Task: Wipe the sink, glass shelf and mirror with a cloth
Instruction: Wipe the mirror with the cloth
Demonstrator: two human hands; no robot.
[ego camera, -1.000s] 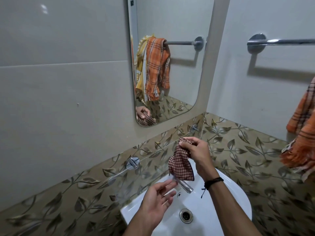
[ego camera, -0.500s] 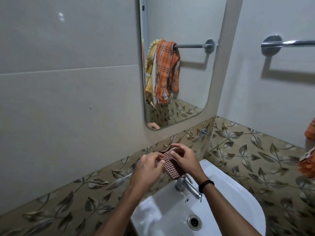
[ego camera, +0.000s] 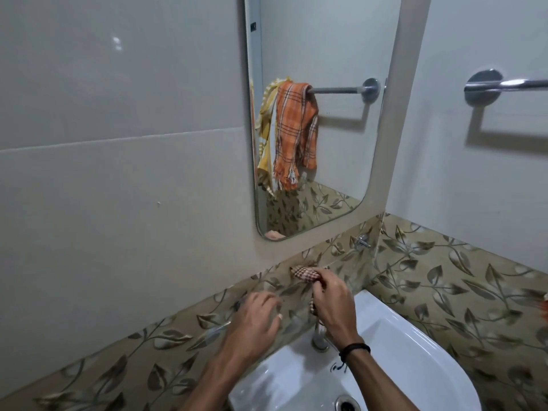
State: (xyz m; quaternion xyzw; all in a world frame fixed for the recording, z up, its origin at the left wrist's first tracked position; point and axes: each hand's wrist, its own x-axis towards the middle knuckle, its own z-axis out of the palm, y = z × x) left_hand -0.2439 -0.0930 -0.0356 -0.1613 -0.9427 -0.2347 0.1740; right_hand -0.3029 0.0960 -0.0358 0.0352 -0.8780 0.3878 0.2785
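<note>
A small red-and-white checked cloth (ego camera: 305, 273) is bunched in my right hand (ego camera: 330, 301), pressed down on the clear glass shelf (ego camera: 341, 262) above the tap. My left hand (ego camera: 255, 324) hovers just left of it over the shelf, fingers spread and empty, slightly blurred. Below both wrists lies the white sink (ego camera: 409, 345) with its drain (ego camera: 345, 403) at the bottom edge. The mirror (ego camera: 323, 54) hangs on the wall above, reflecting an orange checked towel on a rail.
A chrome tap (ego camera: 318, 339) rises from the sink's back rim under my right wrist. Leaf-patterned tiles run behind the shelf and along the right wall. A chrome towel rail (ego camera: 486, 86) is fixed high on the right wall. A shelf bracket (ego camera: 362, 241) sits near the corner.
Both hands rose from over the sink to the glass shelf. My left hand touched the cloth, then let go and spread out. The camera view shifted left, so the hanging orange towel left the frame.
</note>
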